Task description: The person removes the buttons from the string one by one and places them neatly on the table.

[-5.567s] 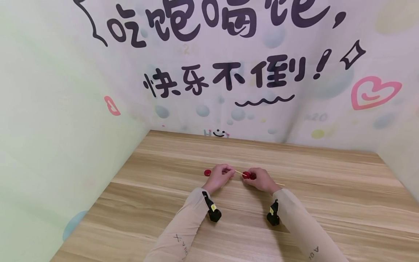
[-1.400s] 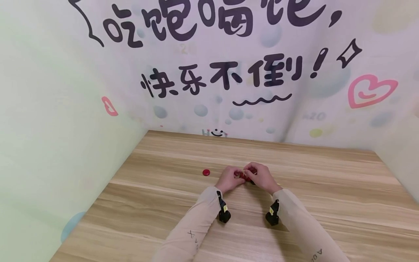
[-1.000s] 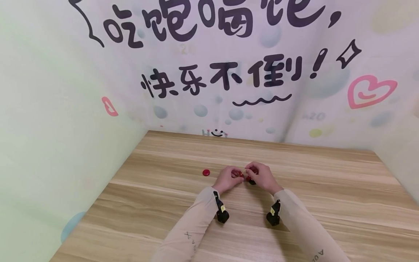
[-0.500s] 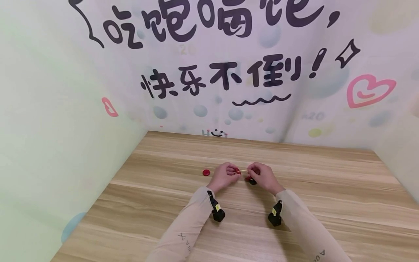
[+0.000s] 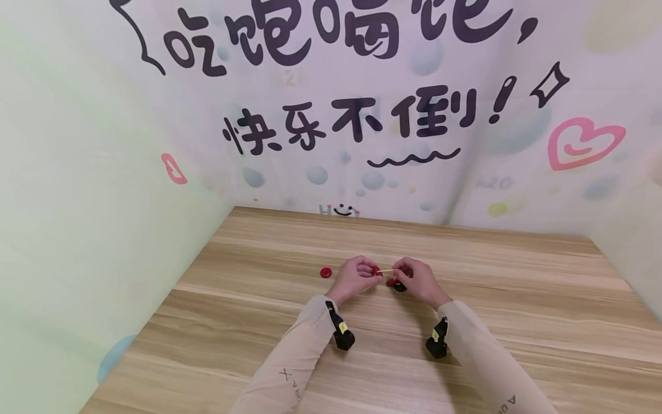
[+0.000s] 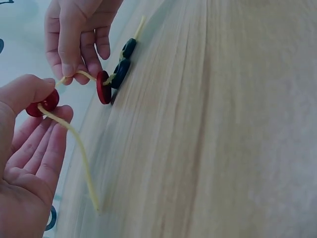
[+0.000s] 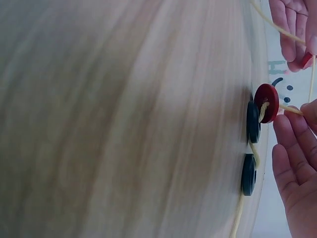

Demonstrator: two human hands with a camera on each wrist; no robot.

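My left hand pinches a red button between thumb and fingers. A yellow string passes through it, its free end hanging below in the left wrist view. To the right, my right hand pinches the same string between thumb and forefinger, with a short stretch running across to the held button. Further along the string, close by the right fingertips, are a second red button and two dark buttons, one against the red one and the other a little apart.
A loose red button lies on the wooden table, left of my left hand. Behind the table hangs a white printed backdrop, and a pale wall covering stands at the left. Black cameras sit on both wrists.
Over the last second my hands have drawn apart, the left moving leftward with its red button, and the string now spans between them. Earlier, my left hand pinched the string and my right held red buttons.
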